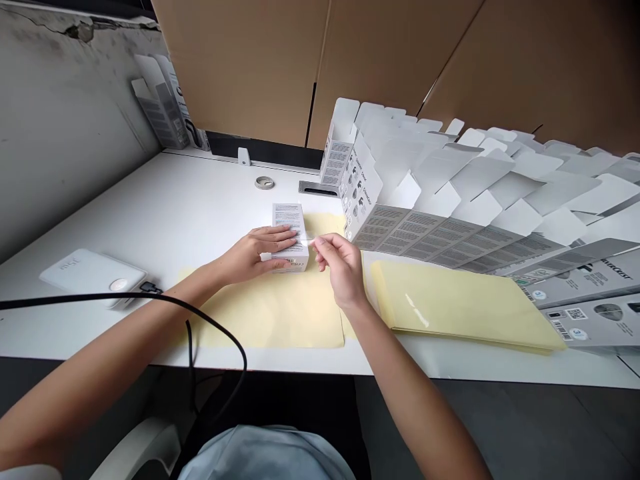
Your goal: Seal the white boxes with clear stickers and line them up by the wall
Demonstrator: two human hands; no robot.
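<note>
Biggest thing on my feed is the brown cardboard (390,60) at the back, flat and matte, then the white table (150,207), smooth with a slight shine. The row of boxes (425,230) on the right is stiff printed card with flaps sticking up, so I'd call those not done. Just in front there's a stack of yellow sheets (460,300), glossy, and a separate yellow sheet (280,317) spread beside it. My small box (289,217) sits at that sheet's far end, a crisp block with no flap standing, so it looks closed to me. Left hand (263,250) lies nearly flat over it, fingers a bit spread, thumb down the near side, pressing more than clasping. Right hand (341,267) has thumb and forefinger pinched on a filmy clear sliver (309,237) at the box's right edge; can't tell if it's stuck down, so I'd count that part unfinished
</note>
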